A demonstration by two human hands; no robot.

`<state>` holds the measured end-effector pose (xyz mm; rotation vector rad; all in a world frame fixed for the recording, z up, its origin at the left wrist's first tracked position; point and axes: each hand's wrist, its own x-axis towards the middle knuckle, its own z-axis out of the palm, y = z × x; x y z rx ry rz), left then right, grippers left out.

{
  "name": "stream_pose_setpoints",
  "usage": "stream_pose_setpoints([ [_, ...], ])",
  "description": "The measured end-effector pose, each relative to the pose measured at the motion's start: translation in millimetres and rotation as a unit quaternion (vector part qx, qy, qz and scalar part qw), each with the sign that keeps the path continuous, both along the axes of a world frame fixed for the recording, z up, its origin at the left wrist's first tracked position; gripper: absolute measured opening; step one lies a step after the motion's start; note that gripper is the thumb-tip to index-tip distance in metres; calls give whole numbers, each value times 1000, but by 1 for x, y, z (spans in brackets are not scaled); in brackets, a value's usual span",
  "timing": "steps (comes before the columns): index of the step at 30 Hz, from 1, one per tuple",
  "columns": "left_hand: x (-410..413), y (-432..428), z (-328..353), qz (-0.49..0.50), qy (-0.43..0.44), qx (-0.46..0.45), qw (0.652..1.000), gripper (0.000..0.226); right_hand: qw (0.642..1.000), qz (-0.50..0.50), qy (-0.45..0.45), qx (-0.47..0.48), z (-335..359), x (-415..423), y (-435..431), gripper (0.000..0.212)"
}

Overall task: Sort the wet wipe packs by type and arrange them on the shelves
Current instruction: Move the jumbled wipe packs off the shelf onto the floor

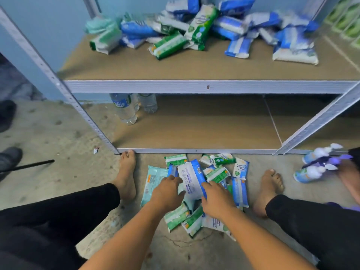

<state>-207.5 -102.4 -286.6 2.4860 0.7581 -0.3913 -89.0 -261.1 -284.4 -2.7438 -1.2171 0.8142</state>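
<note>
A heap of wet wipe packs [218, 172] in green, blue and teal lies on the concrete floor between my bare feet. A blue-and-white pack [191, 177] lies on top of it. My left hand [167, 191] grips that pack's left edge and my right hand [216, 199] grips its right edge. A large teal pack [153, 178] sits flat at the heap's left. The upper shelf [136, 69] carries a jumbled pile of blue and green packs [204, 30]. The lower shelf board [204, 123] is bare in the middle.
Two water bottles [126, 108] stand at the lower shelf's left. Grey metal uprights [81, 112] frame the rack. Another person's gloved hand holds pump bottles [315, 164] at right. Shoes [9, 158] and a black rod [29, 166] are at left.
</note>
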Motion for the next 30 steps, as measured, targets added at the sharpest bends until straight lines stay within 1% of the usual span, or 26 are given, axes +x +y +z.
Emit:
stream_pose_setpoints([
  [3, 9, 24, 49, 25, -89, 7, 996, 43, 996, -7, -14, 84, 39, 8, 33, 49],
  [7, 13, 64, 126, 16, -182, 95, 979, 40, 981, -15, -33, 189, 102, 24, 79, 43],
  [9, 12, 89, 159, 21, -208, 136, 969, 41, 969, -19, -43, 241, 134, 33, 101, 44],
  [11, 12, 114, 190, 33, -234, 153, 960, 41, 956, -14, -56, 288, 165, 43, 124, 42],
  [14, 19, 152, 226, 52, -274, 178, 944, 35, 938, 12, -95, 332, 207, 59, 161, 39],
  [16, 28, 175, 241, 66, -277, 188, 940, 34, 929, 30, -115, 351, 230, 69, 186, 39],
  [19, 43, 209, 250, 74, -281, 202, 935, 37, 923, 51, -134, 358, 248, 90, 225, 42],
  [21, 54, 231, 251, 79, -286, 207, 932, 39, 923, 58, -158, 346, 254, 106, 251, 46],
  [24, 72, 264, 249, 105, -289, 230, 923, 43, 940, 59, -186, 281, 261, 127, 282, 60],
  [27, 93, 302, 246, 160, -303, 243, 908, 45, 959, 56, -195, 200, 262, 144, 304, 79],
  [30, 109, 335, 242, 224, -310, 236, 893, 53, 965, 60, -205, 151, 255, 159, 319, 85],
])
